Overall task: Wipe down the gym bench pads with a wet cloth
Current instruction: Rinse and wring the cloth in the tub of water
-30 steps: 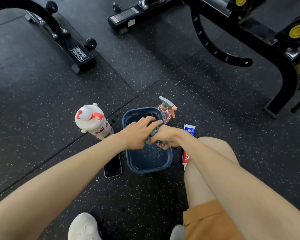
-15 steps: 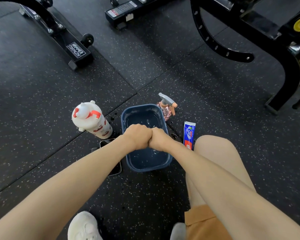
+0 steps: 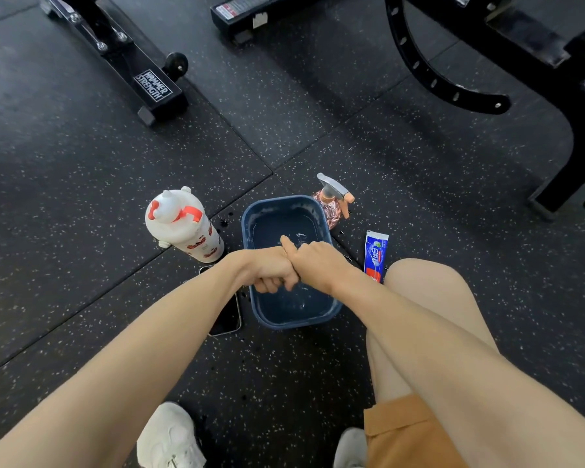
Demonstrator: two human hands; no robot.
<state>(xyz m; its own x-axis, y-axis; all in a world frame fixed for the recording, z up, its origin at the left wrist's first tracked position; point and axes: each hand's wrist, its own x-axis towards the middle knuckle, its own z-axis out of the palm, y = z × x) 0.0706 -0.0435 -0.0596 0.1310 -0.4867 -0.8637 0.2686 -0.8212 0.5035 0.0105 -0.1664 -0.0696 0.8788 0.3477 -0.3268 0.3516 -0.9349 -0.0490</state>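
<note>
Looks like the wring-out step to me; left hand (image 3: 267,271) and right hand (image 3: 313,265) sit knuckle to knuckle over the dark blue plastic basin (image 3: 284,198) of water on the floor, each grip clenched tight; the wet cloth is hidden, I'd guess balled up inside the fists; no bench pads in shot, only a black steel bench frame (image 3: 453,79) up top; next it wants a firm twist, so it's damp not dripping, then carrying to the pads; mind the black smartphone (image 3: 228,319) just beside the basin.
</note>
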